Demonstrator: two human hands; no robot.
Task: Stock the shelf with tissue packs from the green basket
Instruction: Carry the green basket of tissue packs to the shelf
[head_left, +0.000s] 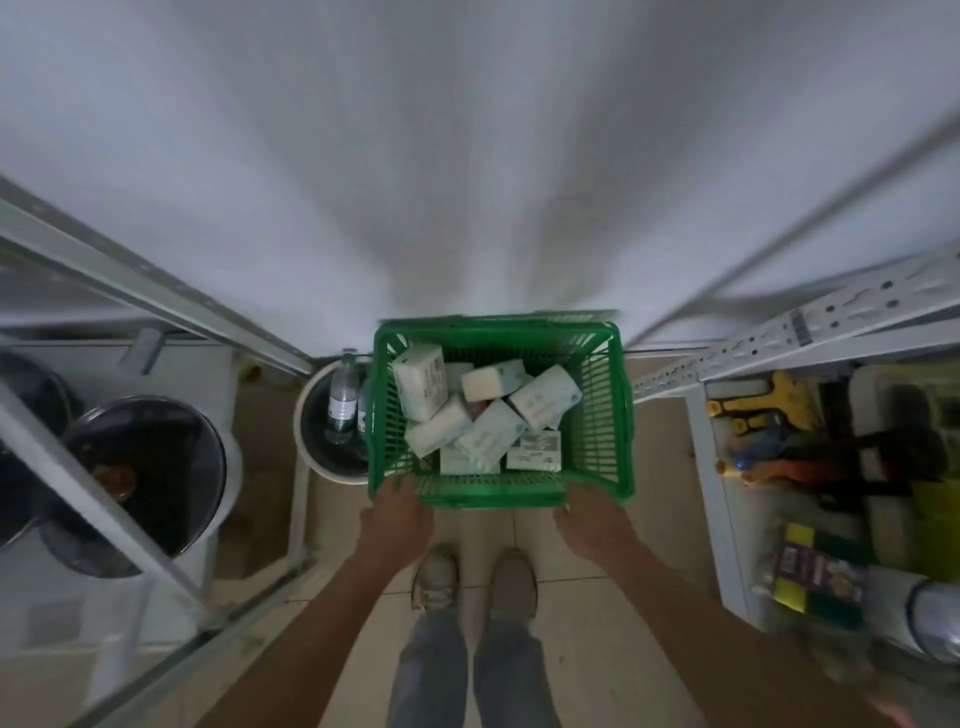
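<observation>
A green plastic basket (605, 415) sits low in front of my feet, against a white wall. Several white tissue packs (483, 410) lie jumbled inside it. My left hand (397, 517) grips the near rim at the basket's left corner. My right hand (592, 519) grips the near rim at its right corner. Both arms reach straight down. A grey metal shelf frame (810, 322) runs along the right, and another shelf frame (130, 280) runs along the left.
A round bin (311, 441) holding a water bottle (343, 397) stands just left of the basket. Dark round pots with lids (150, 478) fill the left shelf. Yellow tools and sponge packs (810, 571) lie on the right shelf. My shoes (472, 582) stand on beige tiles.
</observation>
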